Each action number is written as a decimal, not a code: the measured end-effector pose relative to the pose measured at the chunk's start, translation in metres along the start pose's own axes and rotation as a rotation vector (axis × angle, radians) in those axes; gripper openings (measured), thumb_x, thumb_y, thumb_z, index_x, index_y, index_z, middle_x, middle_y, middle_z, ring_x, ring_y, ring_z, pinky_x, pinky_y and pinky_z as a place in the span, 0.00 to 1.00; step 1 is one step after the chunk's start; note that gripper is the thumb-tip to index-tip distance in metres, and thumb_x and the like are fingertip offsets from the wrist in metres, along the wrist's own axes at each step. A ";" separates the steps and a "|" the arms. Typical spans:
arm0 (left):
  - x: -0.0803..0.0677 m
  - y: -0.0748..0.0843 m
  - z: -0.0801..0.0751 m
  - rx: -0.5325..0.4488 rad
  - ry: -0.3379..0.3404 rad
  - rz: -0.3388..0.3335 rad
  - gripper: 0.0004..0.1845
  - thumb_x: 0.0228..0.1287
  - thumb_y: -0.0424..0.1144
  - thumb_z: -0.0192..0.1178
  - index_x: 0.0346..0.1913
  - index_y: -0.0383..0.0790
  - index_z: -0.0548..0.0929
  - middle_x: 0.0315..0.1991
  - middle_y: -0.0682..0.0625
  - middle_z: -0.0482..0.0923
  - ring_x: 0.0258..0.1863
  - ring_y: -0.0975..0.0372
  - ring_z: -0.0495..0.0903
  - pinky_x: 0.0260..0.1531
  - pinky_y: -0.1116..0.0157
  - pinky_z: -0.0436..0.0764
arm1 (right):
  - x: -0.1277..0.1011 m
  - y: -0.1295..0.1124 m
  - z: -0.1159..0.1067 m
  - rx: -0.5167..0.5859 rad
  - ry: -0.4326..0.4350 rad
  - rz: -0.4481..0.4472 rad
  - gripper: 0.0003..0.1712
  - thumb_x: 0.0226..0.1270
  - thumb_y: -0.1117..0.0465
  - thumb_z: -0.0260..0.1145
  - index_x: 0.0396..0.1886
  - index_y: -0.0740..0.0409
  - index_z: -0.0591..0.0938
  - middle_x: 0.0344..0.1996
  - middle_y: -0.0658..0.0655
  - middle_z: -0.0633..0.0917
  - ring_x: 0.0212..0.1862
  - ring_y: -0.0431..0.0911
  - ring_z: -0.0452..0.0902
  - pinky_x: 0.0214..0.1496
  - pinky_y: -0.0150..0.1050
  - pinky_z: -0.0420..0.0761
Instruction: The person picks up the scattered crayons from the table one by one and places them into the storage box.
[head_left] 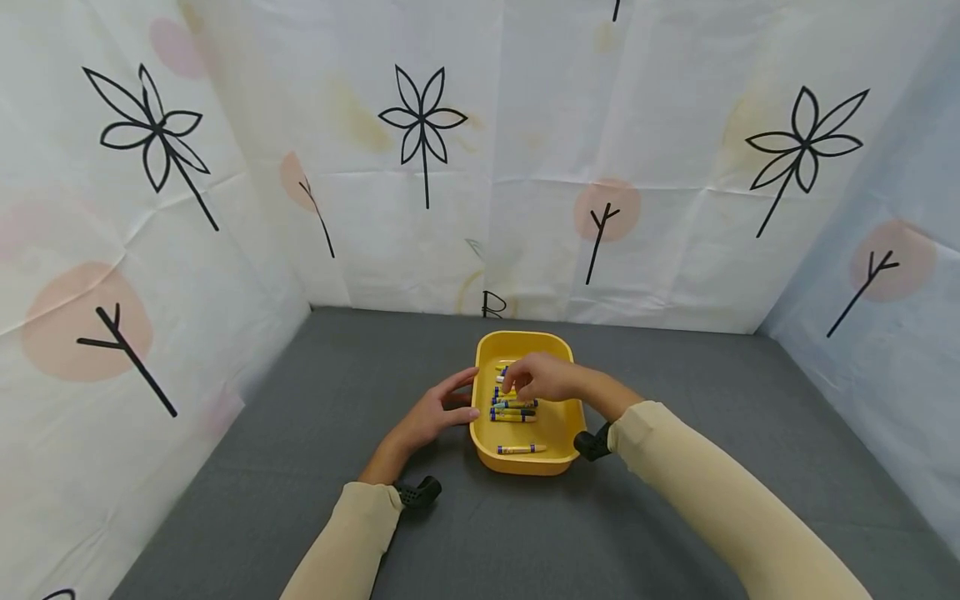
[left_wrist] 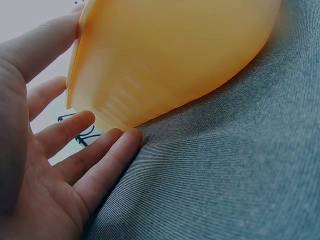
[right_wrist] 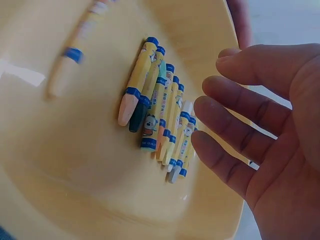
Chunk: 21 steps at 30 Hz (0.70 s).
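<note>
The yellow-wrapped wax crayons with blue bands [right_wrist: 160, 112] lie side by side in a tight row — tips peach, dark green and grey. They sit mid-floor in the shallow yellow plastic tray [head_left: 558, 433] on the grey cloth-covered table [head_left: 300, 467], with one stray crayon [head_left: 521, 449] at six o'clock of the row. My right hand [head_left: 542, 377] hovers over the row, fingers [right_wrist: 235, 125] loosely spread, holding nothing. My left hand [head_left: 433, 414] rests against the tray's nine o'clock wall — fingers [left_wrist: 107, 160] straight, slightly apart.
</note>
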<state>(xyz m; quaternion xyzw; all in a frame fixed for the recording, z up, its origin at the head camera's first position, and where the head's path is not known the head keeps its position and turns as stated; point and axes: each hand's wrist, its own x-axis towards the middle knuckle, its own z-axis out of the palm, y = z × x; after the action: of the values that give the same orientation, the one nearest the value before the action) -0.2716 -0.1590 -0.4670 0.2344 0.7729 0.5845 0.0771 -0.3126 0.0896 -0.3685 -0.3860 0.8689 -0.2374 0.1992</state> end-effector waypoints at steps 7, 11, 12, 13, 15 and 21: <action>0.001 -0.002 0.001 0.005 0.003 -0.003 0.36 0.67 0.34 0.60 0.75 0.47 0.60 0.72 0.43 0.60 0.62 0.47 0.71 0.59 0.47 0.70 | -0.013 0.003 -0.004 0.059 0.116 0.007 0.11 0.66 0.69 0.63 0.47 0.64 0.84 0.38 0.60 0.85 0.38 0.50 0.78 0.44 0.39 0.78; 0.003 -0.002 0.002 0.004 0.009 -0.007 0.36 0.67 0.34 0.61 0.75 0.48 0.60 0.72 0.43 0.60 0.62 0.47 0.71 0.60 0.47 0.69 | -0.029 0.004 -0.005 0.042 0.241 0.023 0.10 0.67 0.67 0.64 0.46 0.61 0.84 0.39 0.55 0.85 0.40 0.45 0.78 0.46 0.42 0.79; 0.003 -0.002 0.003 0.005 0.014 -0.011 0.36 0.67 0.35 0.62 0.75 0.49 0.60 0.72 0.44 0.61 0.62 0.48 0.71 0.60 0.48 0.70 | -0.033 0.005 -0.005 0.035 0.274 0.030 0.10 0.66 0.67 0.65 0.46 0.60 0.84 0.38 0.54 0.85 0.40 0.45 0.78 0.45 0.43 0.79; 0.004 -0.002 0.003 0.008 0.017 -0.011 0.36 0.66 0.35 0.62 0.75 0.50 0.61 0.72 0.45 0.61 0.61 0.49 0.71 0.59 0.48 0.70 | -0.038 0.006 -0.005 0.030 0.306 0.036 0.09 0.66 0.66 0.65 0.45 0.60 0.84 0.37 0.52 0.85 0.39 0.45 0.77 0.45 0.43 0.78; 0.005 -0.001 0.003 0.012 0.021 -0.011 0.36 0.66 0.36 0.63 0.75 0.50 0.61 0.71 0.46 0.62 0.61 0.50 0.72 0.59 0.49 0.70 | -0.047 0.010 -0.004 0.025 0.375 0.048 0.09 0.66 0.66 0.65 0.45 0.59 0.84 0.36 0.50 0.84 0.39 0.46 0.76 0.44 0.43 0.78; 0.000 0.008 0.002 0.016 0.012 0.000 0.37 0.66 0.35 0.63 0.75 0.44 0.60 0.71 0.41 0.61 0.60 0.46 0.72 0.58 0.48 0.72 | -0.072 0.025 0.003 0.045 0.569 0.071 0.10 0.66 0.69 0.65 0.46 0.62 0.83 0.43 0.58 0.83 0.41 0.50 0.77 0.44 0.46 0.79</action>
<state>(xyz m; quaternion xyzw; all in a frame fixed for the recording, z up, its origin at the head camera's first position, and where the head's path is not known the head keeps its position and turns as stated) -0.2690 -0.1556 -0.4601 0.2315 0.7780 0.5798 0.0703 -0.2804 0.1591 -0.3734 -0.2685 0.8974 -0.3483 -0.0355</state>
